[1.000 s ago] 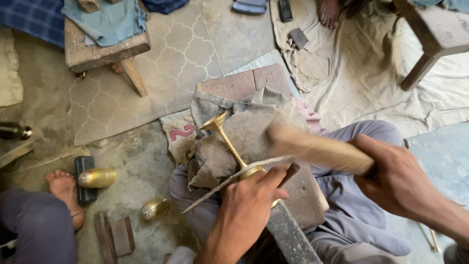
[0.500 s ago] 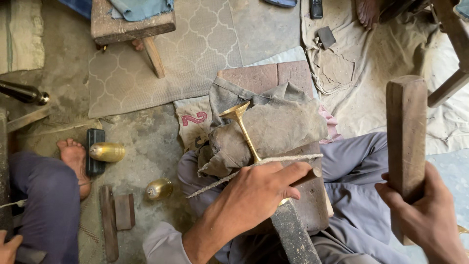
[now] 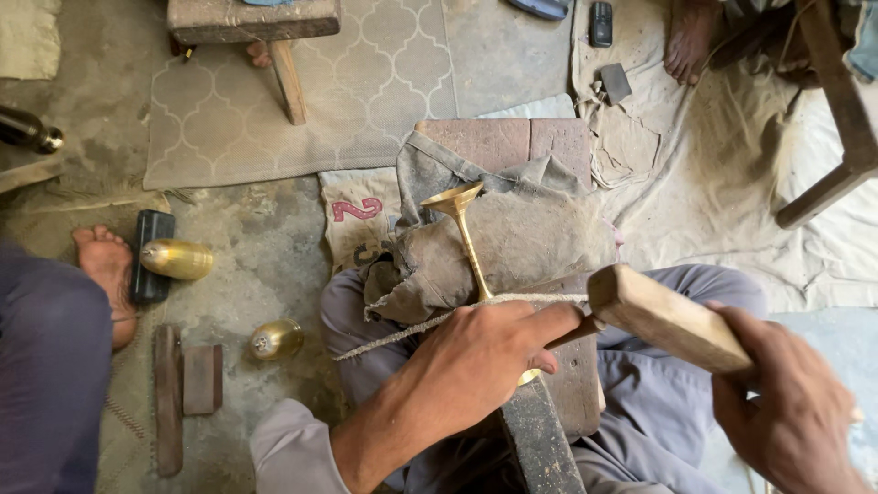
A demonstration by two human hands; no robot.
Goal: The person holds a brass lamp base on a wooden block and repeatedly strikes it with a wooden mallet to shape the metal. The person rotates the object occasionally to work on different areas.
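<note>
My left hand (image 3: 476,361) grips a long thin metal tool (image 3: 402,331) and presses down at the base of a slender brass goblet-shaped piece (image 3: 462,224). The brass piece lies on a grey cloth (image 3: 530,238) over a reddish block (image 3: 498,142) between my knees. My right hand (image 3: 791,402) holds a wooden mallet block (image 3: 668,320), its end down close to my left index finger and the tool. A dark metal bar (image 3: 540,439) runs under my left hand.
Two brass bulbs lie on the floor at left, one (image 3: 176,259) by a black block and another person's bare foot (image 3: 105,270), one (image 3: 276,339) nearer me. Wooden slats (image 3: 183,389) lie lower left. A wooden stool (image 3: 261,23) stands at top, another stool leg (image 3: 837,101) right.
The wooden mallet in my right hand went from raised upright at the right to swung down onto the tool by my left hand. My left hand kept its hold.
</note>
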